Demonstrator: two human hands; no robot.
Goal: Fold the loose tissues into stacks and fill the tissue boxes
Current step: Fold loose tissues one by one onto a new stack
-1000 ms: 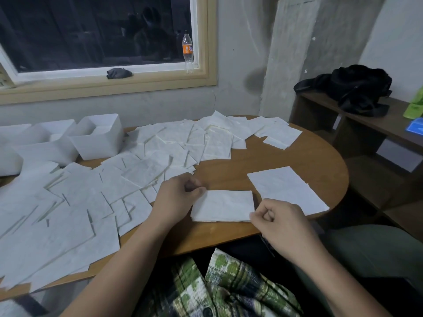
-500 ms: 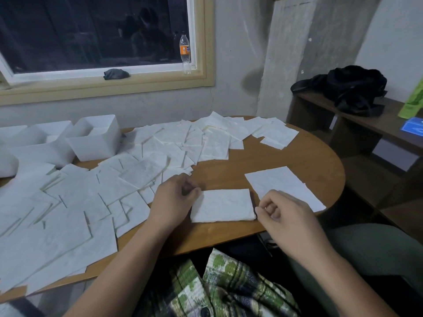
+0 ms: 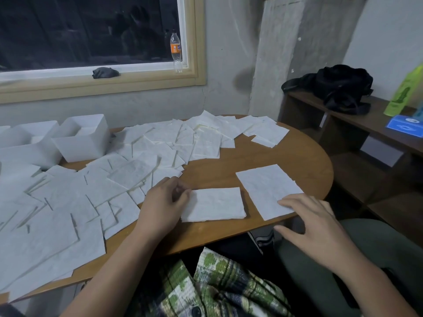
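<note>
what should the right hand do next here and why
Probably pinch the near corner of the single flat tissue and lift it for folding: the right hand has open fingers on its edge, while the left hand pinches the folded stack.

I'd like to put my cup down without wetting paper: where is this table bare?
Bare wood runs between the loose tissues and the folded stack, widening toward the right end of the table beyond the single sheet. A thin strip also lies along the near edge below the stack. The left half, up to the white boxes, is covered.
</note>
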